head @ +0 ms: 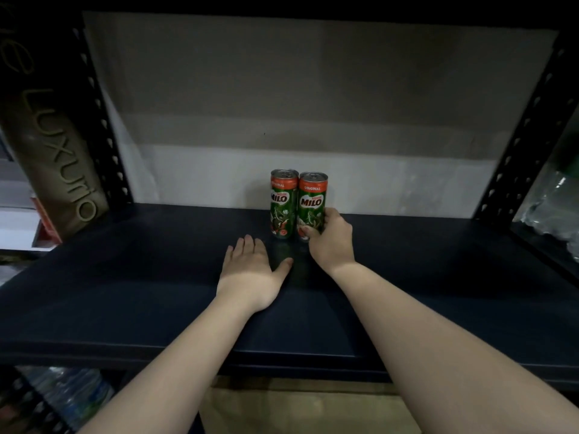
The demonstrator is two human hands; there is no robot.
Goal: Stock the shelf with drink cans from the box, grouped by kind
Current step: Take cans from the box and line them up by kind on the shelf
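At the back of a dark shelf [156,277], at about twelve o'clock from the person, two green drink cans stand upright side by side near the pale rear wall [313,104]; the right hand [332,242] grips the right can [311,205] low on its body, thumb across the front and fingers curled round the far side, while the left can [283,203] stands free just beside it, the two so close they seem to touch; the left hand [250,267] lies flat on the shelf at about seven o'clock from the cans, fingers straight and together, thumb spread toward the cans, holding nothing; it rests near the left can but apart from it.

The step in hand looks like seating the right can next to its twin; done well, that means keeping the can upright, setting its base flat on the board, nudging it snug against its neighbour with the label facing out, and letting go gently so neither can tips; since both cans are the same kind, the pairing suits the grouping asked for, and the run of bare shelf at nine and three o'clock leaves room for other kinds; a slotted upright [103,120] frames the bay at ten o'clock; what may be the cardboard box [297,405] shows below the shelf edge at six o'clock, its contents hidden.
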